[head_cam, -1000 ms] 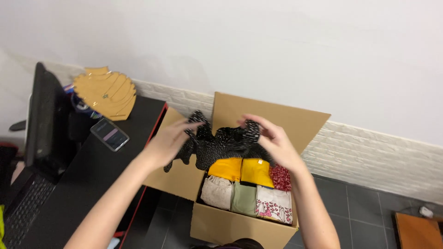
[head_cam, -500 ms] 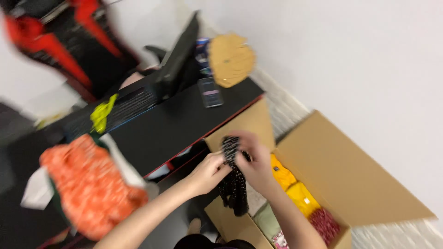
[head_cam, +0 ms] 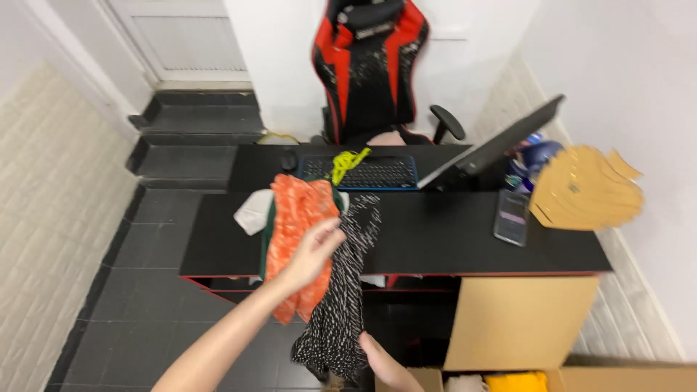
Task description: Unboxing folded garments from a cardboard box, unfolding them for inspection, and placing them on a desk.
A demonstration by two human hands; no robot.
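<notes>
I see the black desk (head_cam: pixel 450 239) across the middle; the red-and-black chair (head_cam: pixel 370 65) behind it; the open cardboard box (head_cam: pixel 519 327) at lower right; an orange garment (head_cam: pixel 294 232) draped over the desk edge. My left hand (head_cam: pixel 312 254) pinches the black spotted garment (head_cam: pixel 341 305) near its top; it hangs down in front of the desk; my right hand (head_cam: pixel 377 359) grips its lower end, fingers closed.

You've got black desk (head_cam: pixel 435 239) at centre; keyboard (head_cam: pixel 359 172) w/ yellow-green scrap (head_cam: pixel 348 161) at 12 o'clock, red-black chair (head_cam: pixel 370 65) behind. Phone (head_cam: pixel 512 216), tan cardboard stand (head_cam: pixel 584 190) at 2. Orange cloth (head_cam: pixel 294 232) at 10.
</notes>
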